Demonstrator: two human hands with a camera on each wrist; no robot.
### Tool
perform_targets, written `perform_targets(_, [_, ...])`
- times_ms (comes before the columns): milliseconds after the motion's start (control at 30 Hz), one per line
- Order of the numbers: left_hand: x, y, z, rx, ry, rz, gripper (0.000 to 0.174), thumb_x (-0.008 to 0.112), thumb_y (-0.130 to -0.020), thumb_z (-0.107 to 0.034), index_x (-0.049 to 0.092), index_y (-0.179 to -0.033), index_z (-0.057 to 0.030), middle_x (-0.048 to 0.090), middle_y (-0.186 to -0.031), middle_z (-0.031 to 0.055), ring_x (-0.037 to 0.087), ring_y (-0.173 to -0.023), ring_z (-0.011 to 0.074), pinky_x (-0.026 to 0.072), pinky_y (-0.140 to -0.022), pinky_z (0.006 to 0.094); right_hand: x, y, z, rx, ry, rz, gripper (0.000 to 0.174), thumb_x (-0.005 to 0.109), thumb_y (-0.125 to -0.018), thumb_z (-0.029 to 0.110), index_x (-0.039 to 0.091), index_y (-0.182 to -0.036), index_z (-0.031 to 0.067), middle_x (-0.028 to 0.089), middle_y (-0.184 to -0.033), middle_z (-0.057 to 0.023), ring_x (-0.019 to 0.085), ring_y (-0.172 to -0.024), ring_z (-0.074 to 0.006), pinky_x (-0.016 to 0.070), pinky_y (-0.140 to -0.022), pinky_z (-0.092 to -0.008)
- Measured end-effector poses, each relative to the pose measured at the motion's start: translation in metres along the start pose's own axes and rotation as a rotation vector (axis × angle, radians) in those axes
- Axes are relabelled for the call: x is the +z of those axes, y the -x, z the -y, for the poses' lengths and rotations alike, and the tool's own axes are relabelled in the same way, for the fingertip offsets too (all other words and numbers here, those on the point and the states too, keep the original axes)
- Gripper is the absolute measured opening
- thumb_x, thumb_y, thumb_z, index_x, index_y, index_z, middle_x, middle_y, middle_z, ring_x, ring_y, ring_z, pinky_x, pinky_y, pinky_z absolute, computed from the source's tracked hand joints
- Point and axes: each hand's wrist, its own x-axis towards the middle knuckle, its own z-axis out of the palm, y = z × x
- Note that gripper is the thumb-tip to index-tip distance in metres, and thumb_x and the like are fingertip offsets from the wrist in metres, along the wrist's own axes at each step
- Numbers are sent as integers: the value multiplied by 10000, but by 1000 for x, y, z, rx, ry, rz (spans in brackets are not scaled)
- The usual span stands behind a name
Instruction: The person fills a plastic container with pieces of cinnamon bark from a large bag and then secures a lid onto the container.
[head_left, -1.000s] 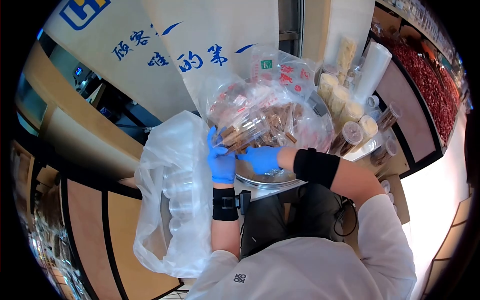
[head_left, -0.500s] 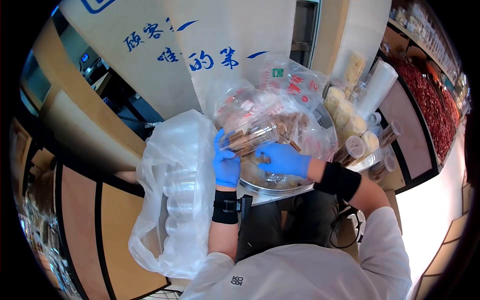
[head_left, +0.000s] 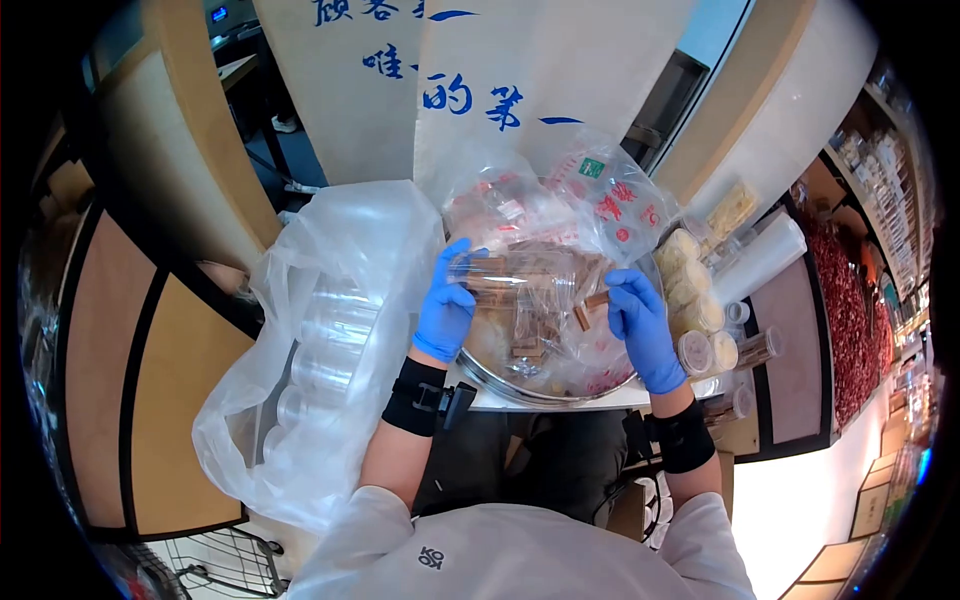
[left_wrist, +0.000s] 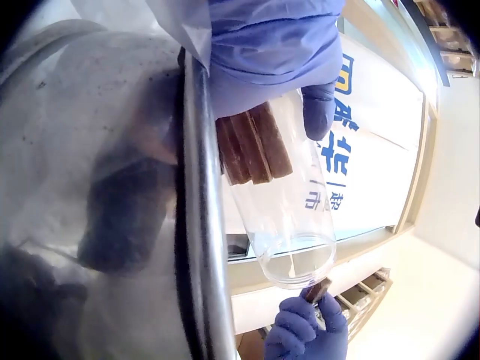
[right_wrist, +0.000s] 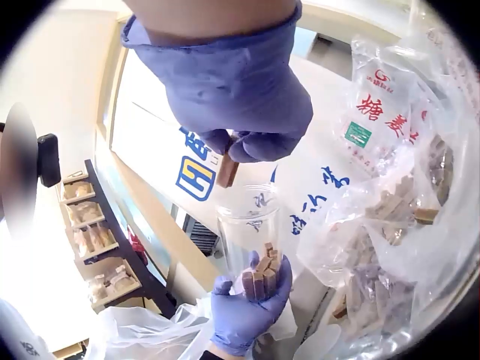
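Observation:
My left hand (head_left: 445,310), in a blue glove, grips a clear plastic jar (right_wrist: 247,225) by its base end. Several brown sticks (left_wrist: 255,146) lie inside the jar near that end. In the head view the jar lies sideways over a round metal tray (head_left: 545,401), its mouth toward the right. My right hand (head_left: 645,325), also gloved, pinches a brown stick (right_wrist: 227,169) between thumb and fingers, just outside the jar's open mouth. Under the jar, more brown sticks (right_wrist: 390,206) lie in clear plastic bags on the tray.
A large translucent bag (head_left: 235,400) of clear empty jars (head_left: 335,330) stands left of the tray. Printed plastic bags (head_left: 610,195) bulge at the tray's back. To the right are filled jars (head_left: 695,352) and a white roll (head_left: 765,255). A lettered white panel (head_left: 520,60) rises behind.
My right hand has moved from over the tray, beside the jar, out to the right with a brown stick. The jar has swung level, its mouth now facing right. The head view has shifted.

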Motion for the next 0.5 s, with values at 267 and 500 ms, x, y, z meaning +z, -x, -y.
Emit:
perform_targets(267, [7, 0, -1, -18, -78, 52, 815, 506, -552, 29, 459, -1358, -82, 513, -1315, 142, 455, -1264, 242, 346, -1086, 309, 23, -4, -19, -120, 514, 44, 307, 647, -918, 131, 657, -1223, 100, 650, -890, 13, 512, -601, -24, 438, -544, -189])
perform_targets(500, [14, 3, -4, -82, -128, 128, 791, 508, -541, 4, 480, -1328, -72, 554, -1272, 124, 481, -1246, 245, 339, -1094, 312, 39, -11, 7, 194, 464, 348, 432, 546, -953, 117, 532, -1384, 149, 629, -910, 17, 462, -588, -36, 419, -533, -206])
